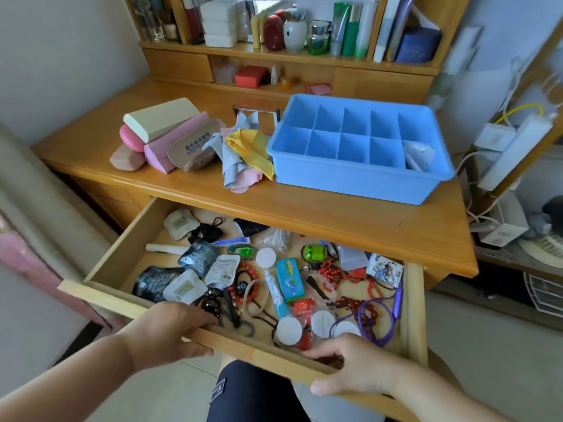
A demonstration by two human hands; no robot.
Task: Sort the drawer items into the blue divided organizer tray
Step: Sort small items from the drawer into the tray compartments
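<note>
Drawer (128, 257) pulled out from desk (304, 208), full of loose items: sachets, bead strings, teal tin (291, 280), green clip (315, 253), white round pads, purple cord (377, 318). Both hands grasp drawer front edge (259, 345): L hand (170, 327) w/ fingers curled over rim into drawer, thumb under; R hand (353, 367) same, fingers over rim, thumb on outer face. Blue divided tray (359, 178) on desk top, well beyond R hand, compartments bare except far-right near cell w/ a white item (419, 153). Beyond L hand: cloths (243, 153), glasses cases (164, 132) on desk.
</note>
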